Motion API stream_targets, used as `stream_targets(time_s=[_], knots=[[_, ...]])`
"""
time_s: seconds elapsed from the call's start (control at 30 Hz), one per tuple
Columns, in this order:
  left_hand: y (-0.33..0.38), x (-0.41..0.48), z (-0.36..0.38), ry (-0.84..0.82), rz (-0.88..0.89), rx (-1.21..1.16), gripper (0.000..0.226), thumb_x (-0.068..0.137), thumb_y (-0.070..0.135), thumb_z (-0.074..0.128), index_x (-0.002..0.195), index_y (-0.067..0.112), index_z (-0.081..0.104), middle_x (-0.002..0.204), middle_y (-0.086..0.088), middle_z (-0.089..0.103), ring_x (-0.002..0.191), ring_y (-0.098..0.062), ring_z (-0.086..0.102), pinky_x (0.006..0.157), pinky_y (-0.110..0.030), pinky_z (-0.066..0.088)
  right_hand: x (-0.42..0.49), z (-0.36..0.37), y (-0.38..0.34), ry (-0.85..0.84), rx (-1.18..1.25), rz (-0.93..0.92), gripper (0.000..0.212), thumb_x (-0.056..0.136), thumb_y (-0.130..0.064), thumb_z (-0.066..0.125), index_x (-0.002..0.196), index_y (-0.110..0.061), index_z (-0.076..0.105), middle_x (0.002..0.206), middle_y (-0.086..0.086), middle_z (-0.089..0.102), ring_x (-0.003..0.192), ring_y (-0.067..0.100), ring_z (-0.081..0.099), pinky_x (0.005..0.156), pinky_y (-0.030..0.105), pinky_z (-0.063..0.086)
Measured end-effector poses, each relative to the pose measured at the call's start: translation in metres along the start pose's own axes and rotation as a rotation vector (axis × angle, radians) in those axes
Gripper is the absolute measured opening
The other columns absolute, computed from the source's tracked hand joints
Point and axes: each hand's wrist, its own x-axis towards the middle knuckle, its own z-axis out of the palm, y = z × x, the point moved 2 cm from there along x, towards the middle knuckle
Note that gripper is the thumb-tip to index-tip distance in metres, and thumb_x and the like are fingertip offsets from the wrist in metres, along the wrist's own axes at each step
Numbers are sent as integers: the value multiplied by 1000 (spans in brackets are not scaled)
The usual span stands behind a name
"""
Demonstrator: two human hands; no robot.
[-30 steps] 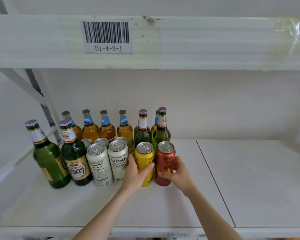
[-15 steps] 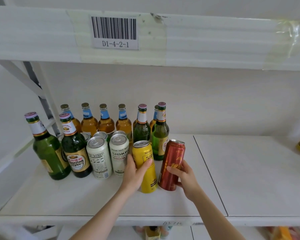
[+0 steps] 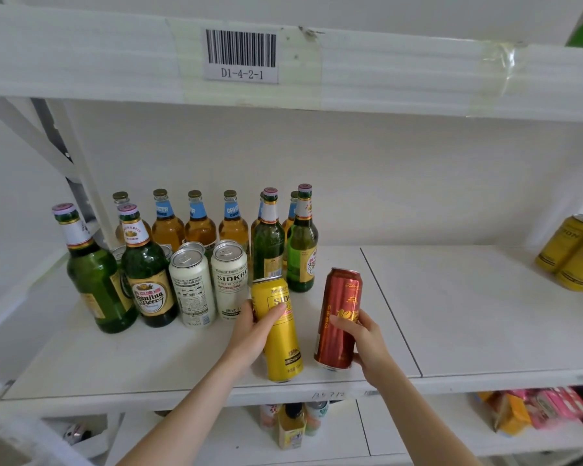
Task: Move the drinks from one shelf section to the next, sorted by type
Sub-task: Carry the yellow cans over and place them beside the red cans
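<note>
My left hand (image 3: 251, 334) grips a yellow can (image 3: 278, 334), lifted and tilted near the front of the left shelf section (image 3: 122, 358). My right hand (image 3: 362, 341) grips a red can (image 3: 339, 317), also lifted, just left of the seam between sections. Behind them stand two white cans (image 3: 192, 287) in front, green beer bottles (image 3: 148, 274) and amber bottles with blue neck labels (image 3: 199, 223). The right shelf section (image 3: 468, 307) holds yellow cans (image 3: 576, 253) at its far right edge.
A shelf board with a barcode label (image 3: 241, 55) hangs overhead. A slanted white brace (image 3: 64, 156) stands at the left. Below, the lower shelf holds small bottles (image 3: 292, 425) and coloured packets (image 3: 532, 412).
Both cans have been lifted off the shelf and drawn forward from the group toward the front edge; the red one has shifted rightward. The view has moved right, revealing yellow cans.
</note>
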Motion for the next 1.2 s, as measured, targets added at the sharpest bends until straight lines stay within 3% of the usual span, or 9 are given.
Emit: stream_targets(time_s=[0.17, 0.33, 0.63, 0.77, 0.93, 1.03, 1.2], knots=[[4, -8, 10, -10, -15, 15, 33, 81, 51, 71, 104, 37, 52, 109, 7, 65, 96, -9, 66, 68, -27, 52, -14, -8, -6, 16, -12, -15, 59, 58, -30, 81, 113, -20, 62, 102, 7, 73, 84, 17, 73, 68, 35, 55], [6, -16, 25, -22, -18, 33, 46, 81, 53, 70, 117, 34, 49, 113, 6, 64, 102, -14, 64, 84, -40, 56, -26, -22, -8, 28, -40, -22, 60, 60, -29, 82, 115, -18, 60, 105, 8, 71, 90, 20, 71, 69, 34, 54], [14, -54, 70, -9, 16, 37, 40, 80, 54, 71, 108, 37, 49, 111, 8, 64, 99, -11, 64, 74, -32, 53, -55, -77, -6, 39, -35, -18, 44, 74, -17, 81, 113, -18, 62, 103, 9, 71, 89, 21, 71, 68, 34, 55], [14, -80, 99, -5, 39, 62, 50, 73, 60, 72, 111, 36, 49, 111, 8, 64, 98, -10, 64, 74, -29, 53, -73, -111, -11, 32, -48, -30, 38, 75, -16, 80, 109, -19, 63, 101, 8, 72, 82, 17, 72, 61, 29, 53], [12, -112, 141, 12, 39, 85, 67, 61, 70, 69, 114, 35, 48, 109, 11, 63, 98, -8, 63, 72, -27, 52, -96, -157, -15, 19, -61, -42, 38, 76, -15, 79, 109, -21, 61, 104, 7, 70, 91, 23, 69, 68, 35, 54], [9, -124, 169, 1, 45, 85, 55, 69, 66, 72, 110, 37, 49, 111, 9, 64, 99, -9, 64, 74, -29, 53, -109, -187, -19, 17, -83, -52, 43, 76, -17, 79, 114, -19, 59, 107, 9, 69, 97, 27, 68, 77, 40, 55], [10, -136, 222, -49, 57, 96, 40, 76, 59, 72, 102, 39, 48, 108, 12, 63, 97, -6, 63, 68, -24, 50, -123, -239, -23, 43, -74, -69, 42, 76, -16, 79, 113, -20, 60, 106, 9, 70, 93, 24, 70, 69, 34, 54]])
